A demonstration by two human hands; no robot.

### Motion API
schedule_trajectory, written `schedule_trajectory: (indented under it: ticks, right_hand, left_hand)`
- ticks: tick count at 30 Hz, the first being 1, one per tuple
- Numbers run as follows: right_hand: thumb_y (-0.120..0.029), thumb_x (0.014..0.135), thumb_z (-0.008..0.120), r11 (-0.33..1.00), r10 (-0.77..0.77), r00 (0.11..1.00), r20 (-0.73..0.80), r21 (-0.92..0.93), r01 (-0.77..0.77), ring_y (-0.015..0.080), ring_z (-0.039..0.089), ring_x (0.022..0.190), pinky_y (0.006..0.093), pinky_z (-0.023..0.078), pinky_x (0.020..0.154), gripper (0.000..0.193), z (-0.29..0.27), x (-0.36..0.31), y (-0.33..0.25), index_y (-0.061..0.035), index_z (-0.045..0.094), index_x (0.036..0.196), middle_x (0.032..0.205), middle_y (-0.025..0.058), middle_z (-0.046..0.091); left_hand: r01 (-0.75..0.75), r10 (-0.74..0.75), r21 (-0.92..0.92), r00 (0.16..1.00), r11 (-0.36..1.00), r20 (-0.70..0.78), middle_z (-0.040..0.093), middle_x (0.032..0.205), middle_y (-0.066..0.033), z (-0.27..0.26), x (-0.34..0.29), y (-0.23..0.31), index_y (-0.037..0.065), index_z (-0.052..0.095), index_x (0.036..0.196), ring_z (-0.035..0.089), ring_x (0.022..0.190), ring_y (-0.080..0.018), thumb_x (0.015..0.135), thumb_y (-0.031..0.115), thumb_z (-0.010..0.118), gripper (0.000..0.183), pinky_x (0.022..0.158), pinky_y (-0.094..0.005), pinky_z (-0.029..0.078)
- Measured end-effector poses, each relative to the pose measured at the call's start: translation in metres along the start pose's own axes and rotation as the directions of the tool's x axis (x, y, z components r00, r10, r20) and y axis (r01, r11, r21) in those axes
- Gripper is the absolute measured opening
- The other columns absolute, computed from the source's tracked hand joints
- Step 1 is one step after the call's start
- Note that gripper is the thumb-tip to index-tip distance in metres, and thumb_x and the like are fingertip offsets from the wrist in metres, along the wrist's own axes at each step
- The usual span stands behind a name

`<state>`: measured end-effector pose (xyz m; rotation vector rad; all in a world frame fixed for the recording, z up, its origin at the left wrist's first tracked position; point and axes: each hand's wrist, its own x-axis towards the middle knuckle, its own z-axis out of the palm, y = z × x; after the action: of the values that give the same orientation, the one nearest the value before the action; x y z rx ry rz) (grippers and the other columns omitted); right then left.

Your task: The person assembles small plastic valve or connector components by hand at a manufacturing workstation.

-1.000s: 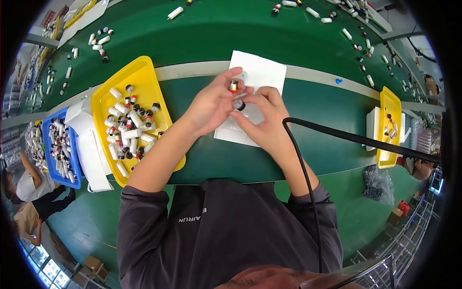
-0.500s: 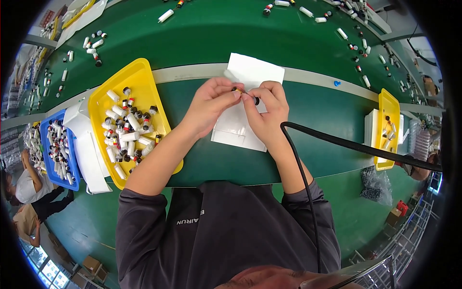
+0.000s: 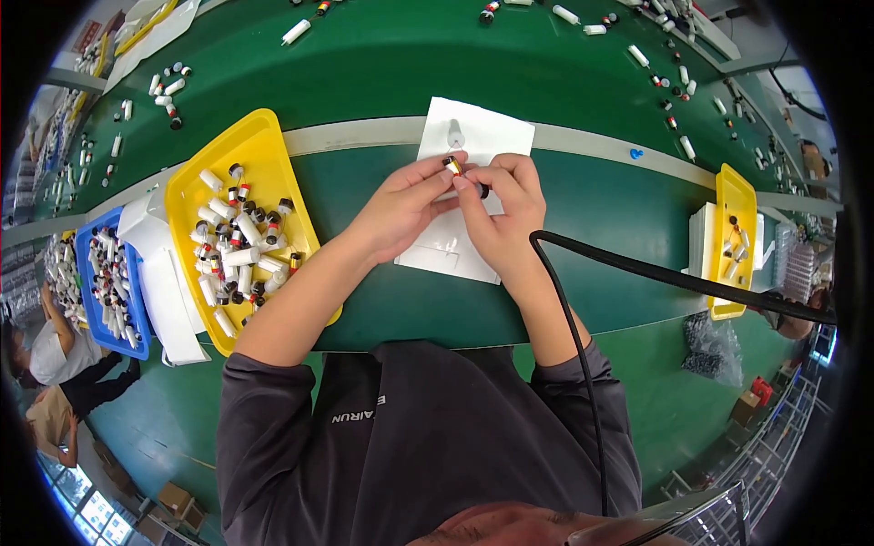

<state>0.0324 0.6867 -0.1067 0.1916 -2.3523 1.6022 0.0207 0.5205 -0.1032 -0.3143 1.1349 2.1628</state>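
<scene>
Over a white paper sheet, my two hands meet at the fingertips. My left hand is closed around a small banded piece in black, gold and red. My right hand pinches at its near end, and a dark round end shows between the right fingers. Whether this dark end belongs to the same piece is hidden. Just beyond the fingertips is a grey bulb-shaped form against the paper; I cannot tell whether it joins the piece.
Left of my forearm, a yellow tray holds many white cylinders and dark-capped pieces. A blue tray lies farther left. Another yellow tray stands at right. Similar parts lie on the green belt ahead. A black cable crosses my right side.
The banded piece has turned between my fingers, and the pale form beyond it has swung right, more upright. Parts on the belt have shifted slightly left. My hands stay nearly in place.
</scene>
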Motion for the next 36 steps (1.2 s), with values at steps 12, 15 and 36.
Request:
schedule_trajectory:
  ticks: [12, 15, 36]
  right_hand:
    - [-0.008, 0.076, 0.078, 0.839, -0.355, 0.927, 0.118, -0.397, 0.372, 0.0233, 0.056, 0.078, 0.0383, 0.045, 0.077, 0.013, 0.000, -0.003, -0.015, -0.0081, 0.070, 0.087, 0.088, 0.0058, 0.056]
    - [-0.009, 0.078, 0.075, 0.887, -0.277, 0.957, 0.090, -0.359, 0.291, 0.0250, 0.057, 0.080, 0.0437, 0.046, 0.084, 0.012, 0.003, -0.008, -0.012, -0.0081, 0.071, 0.089, 0.094, 0.0060, 0.057]
    - [-0.011, 0.074, 0.076, 0.733, -0.426, 0.900, 0.096, -0.546, 0.406, 0.0241, 0.057, 0.081, 0.0466, 0.049, 0.089, 0.014, 0.006, -0.007, -0.006, -0.0087, 0.072, 0.087, 0.088, 0.0040, 0.056]
  left_hand:
    - [0.031, -0.023, -0.165, 0.998, 0.986, 0.051, 0.060, 0.137, -0.0114, -0.009, -0.001, 0.007, 0.006, 0.052, 0.144, 0.059, 0.121, -0.0188, 0.106, 0.010, 0.051, 0.038, 0.108, -0.0344, 0.045]
    - [-0.031, 0.038, -0.158, 0.998, 0.987, 0.042, 0.060, 0.136, -0.0117, -0.012, -0.002, 0.008, 0.006, 0.055, 0.140, 0.059, 0.119, -0.0185, 0.106, 0.009, 0.051, 0.035, 0.107, -0.0336, 0.046]
    - [-0.301, 0.311, 0.253, 0.951, 0.920, 0.002, 0.066, 0.130, -0.0126, -0.006, -0.002, 0.011, 0.000, 0.058, 0.139, 0.068, 0.110, -0.0196, 0.096, -0.006, 0.061, 0.043, 0.098, -0.0315, 0.055]
